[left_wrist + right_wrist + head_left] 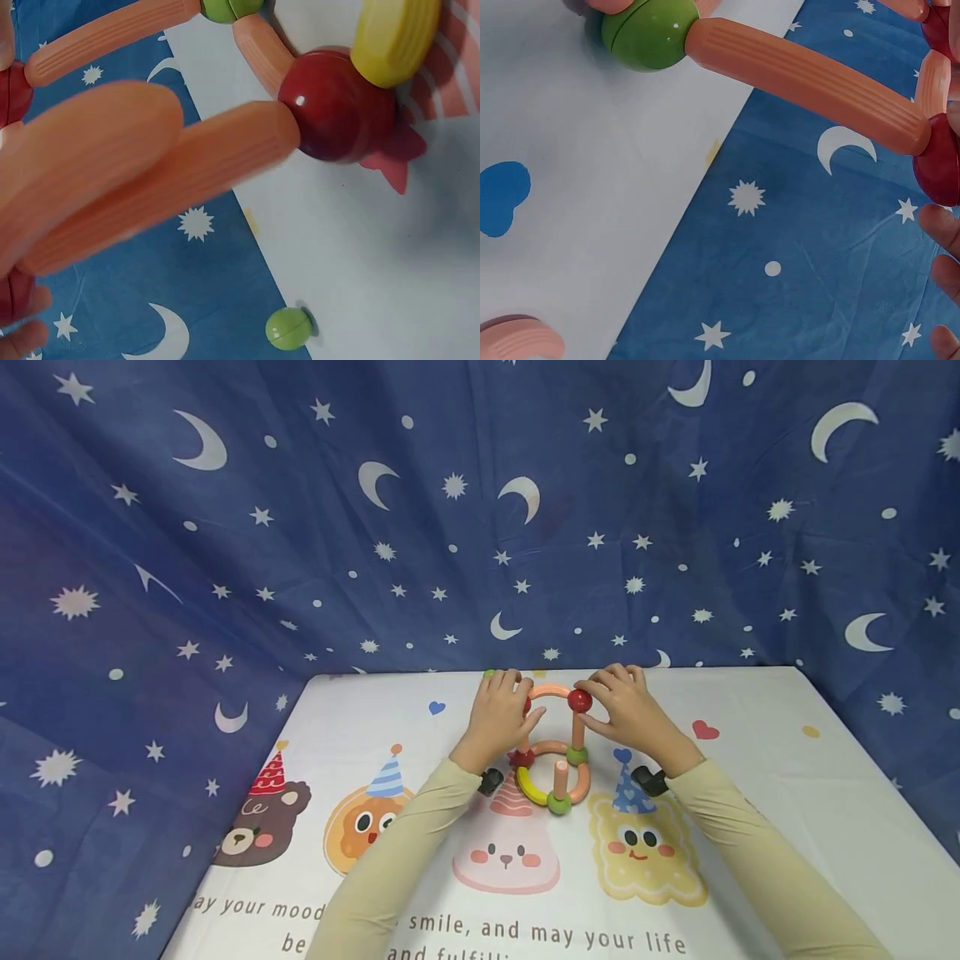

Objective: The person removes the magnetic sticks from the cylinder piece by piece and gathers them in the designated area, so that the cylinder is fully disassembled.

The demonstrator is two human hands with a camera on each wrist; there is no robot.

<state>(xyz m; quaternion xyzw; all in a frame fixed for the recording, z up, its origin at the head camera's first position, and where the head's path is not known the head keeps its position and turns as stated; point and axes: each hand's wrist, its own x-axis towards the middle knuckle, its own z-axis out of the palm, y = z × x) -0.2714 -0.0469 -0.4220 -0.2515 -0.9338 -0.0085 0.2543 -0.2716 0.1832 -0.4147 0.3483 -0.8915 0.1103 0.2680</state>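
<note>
A standing frame of balls and ridged rods is between the two hands. My left hand [500,714] holds the red ball at its upper left; in the left wrist view the thumb [112,139] lies along the upright orange rod [247,139]. My right hand [626,706] grips the other red ball [580,700] between thumb and fingers. A curved orange rod [551,691] spans the top between these balls. The base is a ring with a yellow curved rod [531,787], a dark red ball [337,105] and green balls [649,34]. One short upright rod [561,777] stands at the front.
A loose green ball [289,328] lies on the table behind my left hand. A curved pink rod [521,339] lies apart in the right wrist view. The white cloth [750,735] has printed cartoons. A blue star-patterned curtain [480,568] hangs behind and leftward.
</note>
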